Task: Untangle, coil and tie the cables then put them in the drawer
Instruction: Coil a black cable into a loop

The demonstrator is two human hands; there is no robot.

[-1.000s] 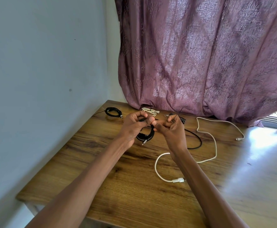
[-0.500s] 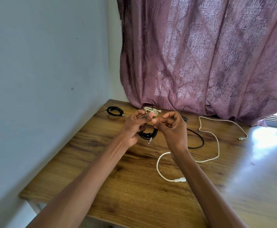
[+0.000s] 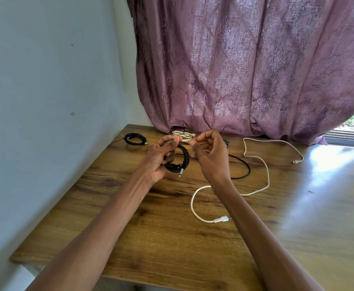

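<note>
My left hand [image 3: 161,158] grips a coiled black cable [image 3: 182,162] above the wooden table [image 3: 171,238]; its metal plug hangs down from the coil. My right hand [image 3: 210,156] is just right of the coil, thumb and forefinger pinched together near my left fingertips; whatever it pinches is too thin to make out. A long white cable [image 3: 262,171] lies uncoiled on the table to the right. A loose black cable [image 3: 243,166] curves out from behind my right hand. A tied black coil [image 3: 135,139] and a small white coil [image 3: 183,135] lie at the back.
A mauve curtain [image 3: 245,70] hangs behind the table, touching its back edge. A pale blue wall [image 3: 45,101] runs along the table's left side. Glare from a window falls on the table's right part. No drawer is in view.
Both hands have risen slightly and moved apart a little; the black coil now hangs more openly from my left hand. The cables on the table have not moved.
</note>
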